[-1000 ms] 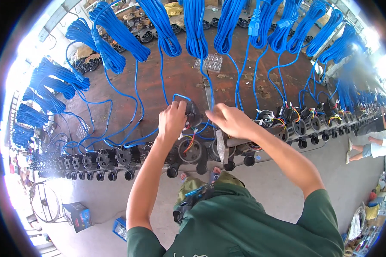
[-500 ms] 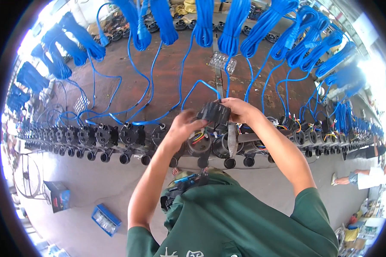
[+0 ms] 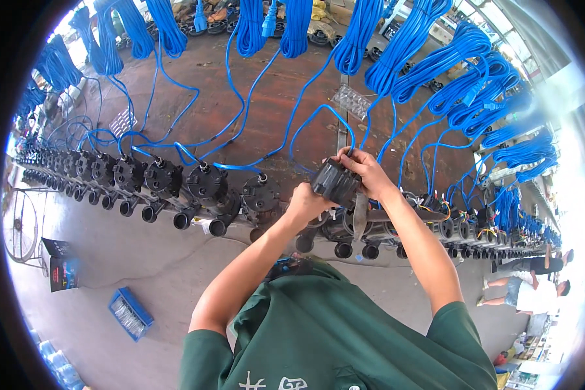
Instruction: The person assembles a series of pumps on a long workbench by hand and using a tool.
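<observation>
A long brown bench (image 3: 266,123) runs across the workshop, and a row of black pump bodies (image 3: 205,185) lines its near edge. To the left of that row, down on the concrete floor, a blue crate (image 3: 130,313) lies near a small dark box (image 3: 60,265) and a wire fan guard (image 3: 21,224). Behind the row, blue power cables (image 3: 247,29) hang in coiled bundles from above and trail across the bench top to the pumps.

At the right end of the finished pumps, a worker in a green shirt holds a black ribbed cover (image 3: 336,183) just above the row, in front of the next unit. The left hand (image 3: 305,203) is closed on the cover's lower left side; the right hand (image 3: 365,174) grips its top and right side, fingers curled over the edge where a blue lead (image 3: 318,117) loops up from it. Right of the cover, further pump bodies with bare coloured wires (image 3: 435,211) stand uncapped.

The step in hand appears to be fitting the cover to the pump below it. The next move would likely call for lining the cover squarely over the housing and pressing it down without pinching the lead. Far right of the row, another person (image 3: 526,292) stands beside the bench.
</observation>
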Motion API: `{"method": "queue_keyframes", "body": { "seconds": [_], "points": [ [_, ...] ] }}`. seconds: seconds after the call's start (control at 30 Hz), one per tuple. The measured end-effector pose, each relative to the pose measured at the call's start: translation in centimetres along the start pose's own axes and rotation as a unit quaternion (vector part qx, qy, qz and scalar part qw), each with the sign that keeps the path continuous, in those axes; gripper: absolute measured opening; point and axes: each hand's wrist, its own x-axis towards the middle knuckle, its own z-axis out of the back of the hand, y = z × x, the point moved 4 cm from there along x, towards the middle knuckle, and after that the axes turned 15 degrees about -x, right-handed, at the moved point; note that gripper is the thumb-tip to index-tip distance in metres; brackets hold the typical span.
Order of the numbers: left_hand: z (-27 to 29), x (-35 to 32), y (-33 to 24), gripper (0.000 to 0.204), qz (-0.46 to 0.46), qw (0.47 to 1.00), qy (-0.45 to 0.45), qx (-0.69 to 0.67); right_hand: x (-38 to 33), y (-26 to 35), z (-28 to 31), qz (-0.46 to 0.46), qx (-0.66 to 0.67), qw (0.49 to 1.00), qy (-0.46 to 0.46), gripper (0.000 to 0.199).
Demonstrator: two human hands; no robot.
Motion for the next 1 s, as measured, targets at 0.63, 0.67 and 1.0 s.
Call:
{"method": "queue_keyframes", "body": {
  "seconds": [0.63,0.67,1.0],
  "points": [
    [1.6,-3.3,4.7,0.062,-0.264,0.942,-0.106,0.176,0.3,-4.7,-1.1,-0.009,-0.252,0.933,-0.256,0.016],
    [1.9,-3.3,5.1,0.059,-0.284,0.939,-0.107,0.159,0.2,-4.8,-1.6,0.015,-0.237,0.938,-0.252,0.017],
    [3.8,-6.2,6.0,0.052,-0.274,0.943,-0.052,0.18,-1.0,-5.1,-3.3,0.07,-0.304,0.908,-0.279,0.019]
  ]
}}
